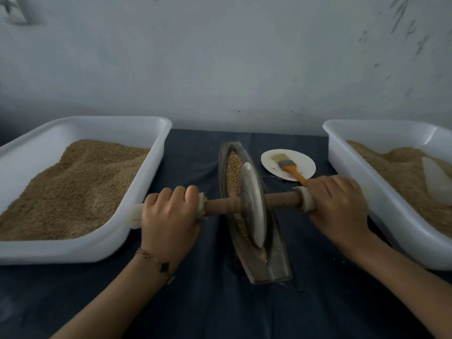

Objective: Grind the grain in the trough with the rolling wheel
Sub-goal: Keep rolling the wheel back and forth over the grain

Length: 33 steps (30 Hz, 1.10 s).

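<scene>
A dark boat-shaped trough lies lengthwise on the table's middle, with tan grain along its groove. A metal rolling wheel stands on edge in the trough, near its middle. A wooden axle runs through the wheel to both sides. My left hand grips the left handle of the axle. My right hand grips the right handle, whose white collar shows by my thumb. Both wrists reach in from the near edge.
A white tub heaped with grain stands at the left. Another white tub at the right holds grain and a white scoop. A small white plate with an orange-handled brush lies behind the right handle. Dark cloth covers the table.
</scene>
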{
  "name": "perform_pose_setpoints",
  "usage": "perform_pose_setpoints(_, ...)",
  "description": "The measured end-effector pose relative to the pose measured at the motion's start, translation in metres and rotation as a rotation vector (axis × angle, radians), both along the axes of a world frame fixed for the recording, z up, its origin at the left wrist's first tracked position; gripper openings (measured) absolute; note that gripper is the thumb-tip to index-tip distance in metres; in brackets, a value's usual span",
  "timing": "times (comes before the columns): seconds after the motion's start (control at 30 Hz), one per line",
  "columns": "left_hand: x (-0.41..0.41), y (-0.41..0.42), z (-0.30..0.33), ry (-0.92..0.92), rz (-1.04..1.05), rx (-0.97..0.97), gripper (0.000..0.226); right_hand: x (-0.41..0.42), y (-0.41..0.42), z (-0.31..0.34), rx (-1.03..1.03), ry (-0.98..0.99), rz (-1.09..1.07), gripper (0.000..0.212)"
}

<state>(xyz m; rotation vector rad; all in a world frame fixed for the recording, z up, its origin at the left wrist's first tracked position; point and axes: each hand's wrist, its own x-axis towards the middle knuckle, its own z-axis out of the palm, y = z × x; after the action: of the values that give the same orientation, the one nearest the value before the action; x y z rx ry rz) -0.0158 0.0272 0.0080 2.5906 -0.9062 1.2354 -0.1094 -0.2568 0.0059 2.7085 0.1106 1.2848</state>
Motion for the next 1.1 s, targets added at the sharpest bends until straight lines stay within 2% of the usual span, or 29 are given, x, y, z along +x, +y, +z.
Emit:
perform_pose_setpoints(0.1, 0.021, -0.013, 0.005, 0.067, -0.012, 0.012, 0.023, 0.023, -0.004, -0.005, 0.106, 0.123, -0.076, 0.019)
perform_pose_setpoints(0.23, 0.07, -0.039, 0.026, 0.278, 0.19, 0.221, 0.026, 0.066, -0.016, 0.006, 0.204, 0.445, -0.266, 0.029)
perform_pose_setpoints(0.33, 0.097, -0.049, 0.038, 0.47, 0.188, 0.255, 0.02, 0.09, -0.023, 0.019, 0.277, 0.614, -0.279, 0.018)
perform_pose_setpoints(0.4, 0.1, -0.052, 0.041, 0.527, 0.191, 0.263, 0.019, 0.095, -0.023, 0.023, 0.287, 0.639, -0.278, 0.011)
perform_pose_setpoints(0.5, 0.079, -0.047, 0.035, 0.443, 0.219, 0.228, 0.017, 0.08, -0.013, 0.019, 0.236, 0.545, -0.296, 0.019)
perform_pose_setpoints(0.57, 0.051, -0.036, 0.022, 0.282, 0.197, 0.165, 0.017, 0.057, -0.004, 0.008, 0.148, 0.382, -0.28, 0.023)
perform_pose_setpoints(0.67, 0.01, -0.016, 0.005, -0.021, 0.115, 0.042, 0.014, 0.016, 0.003, -0.011, 0.121, 0.056, -0.165, 0.027)
perform_pose_setpoints(0.77, -0.007, -0.003, -0.001, -0.196, 0.102, -0.039, 0.019, -0.008, 0.006, -0.016, 0.072, -0.129, -0.064, 0.019)
perform_pose_setpoints(1.1, -0.014, 0.0, -0.003, -0.231, 0.023, -0.117, 0.014, -0.023, 0.009, -0.014, 0.045, -0.185, -0.009, 0.017)
